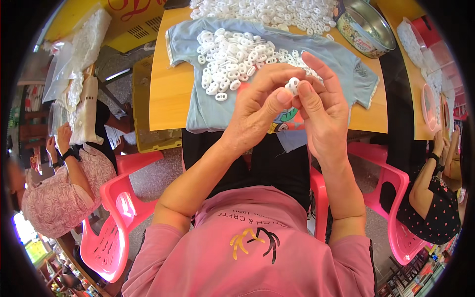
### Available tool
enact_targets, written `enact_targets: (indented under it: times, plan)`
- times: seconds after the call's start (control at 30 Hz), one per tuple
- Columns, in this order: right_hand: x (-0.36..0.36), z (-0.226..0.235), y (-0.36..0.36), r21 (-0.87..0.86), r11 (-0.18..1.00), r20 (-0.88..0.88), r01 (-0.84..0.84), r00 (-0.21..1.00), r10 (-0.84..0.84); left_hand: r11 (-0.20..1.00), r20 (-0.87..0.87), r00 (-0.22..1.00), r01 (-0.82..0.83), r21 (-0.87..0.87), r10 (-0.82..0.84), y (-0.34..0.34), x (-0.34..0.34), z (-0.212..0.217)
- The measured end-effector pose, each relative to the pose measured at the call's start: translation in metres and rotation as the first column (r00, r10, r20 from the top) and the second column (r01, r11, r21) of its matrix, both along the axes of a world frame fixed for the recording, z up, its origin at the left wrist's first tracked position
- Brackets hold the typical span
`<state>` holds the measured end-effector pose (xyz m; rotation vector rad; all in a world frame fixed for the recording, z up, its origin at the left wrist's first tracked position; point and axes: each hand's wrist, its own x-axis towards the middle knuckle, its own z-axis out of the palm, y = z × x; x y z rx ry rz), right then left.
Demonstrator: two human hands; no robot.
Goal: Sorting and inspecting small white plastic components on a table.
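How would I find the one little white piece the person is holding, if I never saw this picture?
Start at the orange table with the light blue shirt spread on it. A heap of small white plastic pieces lies on the shirt, and just in front of it both hands meet. The white piece is pinched between the left hand and right hand, lifted off the heap, not lying in it.

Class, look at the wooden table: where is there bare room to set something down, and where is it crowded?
Bare wood shows on the table left of the pale blue shirt, and in a strip right of its sleeve, below the round tin. The shirt's middle and the far edge are crowded with white plastic pieces.
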<state>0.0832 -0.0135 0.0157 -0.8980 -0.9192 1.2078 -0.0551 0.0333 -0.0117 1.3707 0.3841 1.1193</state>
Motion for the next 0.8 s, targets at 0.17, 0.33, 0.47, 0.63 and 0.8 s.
enact_targets:
  times: [0.17,0.33,0.47,0.63,0.8]
  plan:
    - [-0.017,0.005,-0.007,-0.008,0.999,-0.154,-0.038,0.987,0.036,0.991,0.130,0.990,0.076,-0.108,-0.062,-0.011,0.004,0.000]
    - [-0.027,0.007,-0.009,0.027,0.998,-0.181,-0.054,0.982,0.058,0.981,0.313,0.945,0.141,-0.131,-0.094,-0.011,0.000,-0.004]
    - [-0.031,0.006,-0.012,0.077,0.995,-0.250,-0.056,0.966,0.073,0.987,0.323,0.944,0.111,-0.112,-0.069,-0.012,0.000,-0.003]
    - [-0.046,0.011,-0.012,0.069,0.998,-0.292,0.010,0.956,0.011,0.992,0.285,0.956,0.101,-0.076,-0.076,-0.008,-0.004,-0.004]
    - [-0.039,0.016,-0.009,-0.019,0.990,-0.097,-0.140,0.986,0.137,0.995,0.124,0.992,-0.026,-0.092,0.038,-0.003,-0.038,0.011]
